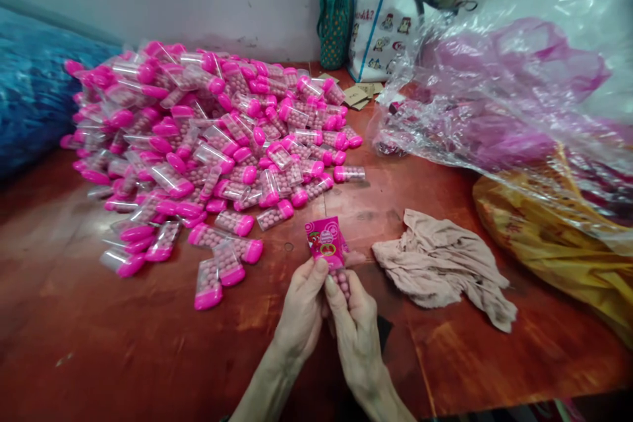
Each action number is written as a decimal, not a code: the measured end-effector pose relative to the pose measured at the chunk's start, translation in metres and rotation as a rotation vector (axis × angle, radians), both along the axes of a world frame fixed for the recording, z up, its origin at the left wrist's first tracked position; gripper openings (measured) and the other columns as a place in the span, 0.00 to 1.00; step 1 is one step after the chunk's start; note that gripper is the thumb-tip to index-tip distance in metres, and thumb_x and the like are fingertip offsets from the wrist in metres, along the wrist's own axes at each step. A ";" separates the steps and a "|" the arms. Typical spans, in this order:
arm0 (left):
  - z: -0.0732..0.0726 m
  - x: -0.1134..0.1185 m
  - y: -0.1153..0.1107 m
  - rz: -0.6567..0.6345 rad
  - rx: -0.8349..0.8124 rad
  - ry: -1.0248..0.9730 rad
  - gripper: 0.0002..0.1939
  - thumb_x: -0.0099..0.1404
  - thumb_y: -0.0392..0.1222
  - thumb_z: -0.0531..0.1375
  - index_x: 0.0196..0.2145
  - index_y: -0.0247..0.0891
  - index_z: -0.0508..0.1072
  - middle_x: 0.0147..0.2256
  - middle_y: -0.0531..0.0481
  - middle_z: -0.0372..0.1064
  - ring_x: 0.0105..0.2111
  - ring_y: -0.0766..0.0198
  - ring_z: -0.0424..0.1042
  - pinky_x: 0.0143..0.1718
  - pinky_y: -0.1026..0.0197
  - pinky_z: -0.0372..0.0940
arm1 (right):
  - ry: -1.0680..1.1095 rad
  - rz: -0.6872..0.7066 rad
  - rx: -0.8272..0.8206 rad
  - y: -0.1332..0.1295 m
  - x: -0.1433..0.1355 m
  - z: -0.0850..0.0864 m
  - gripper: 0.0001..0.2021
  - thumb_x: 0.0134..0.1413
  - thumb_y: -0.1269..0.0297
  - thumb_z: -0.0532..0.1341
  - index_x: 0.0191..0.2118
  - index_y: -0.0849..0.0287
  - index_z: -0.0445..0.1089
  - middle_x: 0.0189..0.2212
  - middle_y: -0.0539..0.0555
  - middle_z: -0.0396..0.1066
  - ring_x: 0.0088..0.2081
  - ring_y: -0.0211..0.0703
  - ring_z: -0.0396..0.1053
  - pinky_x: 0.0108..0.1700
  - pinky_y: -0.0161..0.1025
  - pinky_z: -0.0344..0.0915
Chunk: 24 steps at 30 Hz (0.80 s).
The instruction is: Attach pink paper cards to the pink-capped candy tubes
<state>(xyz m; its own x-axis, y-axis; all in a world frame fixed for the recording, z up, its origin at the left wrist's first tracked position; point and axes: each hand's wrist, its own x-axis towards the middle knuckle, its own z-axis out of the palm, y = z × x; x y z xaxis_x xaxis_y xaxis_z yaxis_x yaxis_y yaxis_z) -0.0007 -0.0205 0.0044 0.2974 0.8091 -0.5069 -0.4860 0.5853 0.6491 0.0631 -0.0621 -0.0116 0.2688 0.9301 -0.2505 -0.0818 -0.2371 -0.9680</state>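
Observation:
Near the front middle of the red table (pixel 163 336), my left hand (pixel 302 303) pinches a bright pink printed label (pixel 325 242) between thumb and fingers. My right hand (pixel 352 313), touching the left, is closed round a clear container of pink beads (pixel 340 282), which lies against the label's lower edge. The container's lower part is hidden by my fingers. To the left and behind lies a large heap of clear containers with pink caps and pink beads (pixel 212 138). A few of them (pixel 227 260) lie at the heap's front edge.
A crumpled beige cloth (pixel 440 264) lies right of my hands. Behind it are clear and purple plastic bags (pixel 499 92) and a yellow bag (pixel 568 250). A white tote (pixel 383 33), a green dotted holder (pixel 334 30) and brown cards (pixel 361 95) are by the wall. A blue bag (pixel 39 86) stands left.

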 end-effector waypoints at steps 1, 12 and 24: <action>0.000 0.001 -0.002 -0.011 0.009 0.006 0.15 0.59 0.44 0.57 0.39 0.33 0.74 0.30 0.45 0.73 0.16 0.75 0.59 0.13 0.71 0.48 | 0.012 -0.015 0.003 -0.001 -0.001 0.000 0.11 0.57 0.58 0.53 0.28 0.59 0.61 0.20 0.45 0.56 0.21 0.31 0.55 0.21 0.28 0.52; -0.005 -0.004 -0.004 -0.026 0.213 0.103 0.11 0.61 0.41 0.55 0.40 0.35 0.72 0.29 0.49 0.71 0.25 0.69 0.67 0.30 0.68 0.62 | -0.369 -0.033 0.053 -0.001 0.017 0.008 0.11 0.58 0.57 0.51 0.35 0.58 0.65 0.30 0.54 0.66 0.31 0.42 0.64 0.33 0.37 0.60; -0.002 0.000 -0.006 -0.288 0.206 0.068 0.11 0.53 0.37 0.62 0.35 0.31 0.70 0.27 0.48 0.70 0.22 0.68 0.67 0.22 0.67 0.60 | 0.235 -0.294 0.056 0.010 0.043 0.000 0.09 0.49 0.58 0.60 0.31 0.60 0.69 0.24 0.50 0.71 0.24 0.37 0.66 0.28 0.33 0.63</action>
